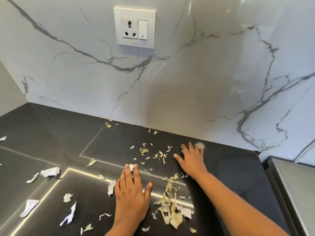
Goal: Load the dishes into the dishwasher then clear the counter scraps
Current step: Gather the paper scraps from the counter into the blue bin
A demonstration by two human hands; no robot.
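Two bare hands lie spread on a dark tabletop [51, 126] strewn with scraps. The left hand [132, 193] rests palm down, fingers straight and released, fingertips touching a white paper scrap [130, 166]; another pale scrap [111, 187] lies just beside its outer edge. The right hand [191, 159] reaches farther back toward the wall, fingers splayed flat and grasping nothing; its fingertips are blurred, and a grey blurred spot [199, 145] at them cannot be identified. Between the hands, dry yellowish peel scraps [153, 155] are scattered, and a denser heap of peelings [172, 206] sits just beside the left thumb, under the right forearm. Torn white paper pieces [49, 172] lie well apart to the left, more of them near the front edge [29, 207]. A few flakes [109, 125] rest against the white marble backsplash [187, 82], which carries a socket and switch plate [135, 28]. A grey metal surface [293, 184] borders the tabletop at right
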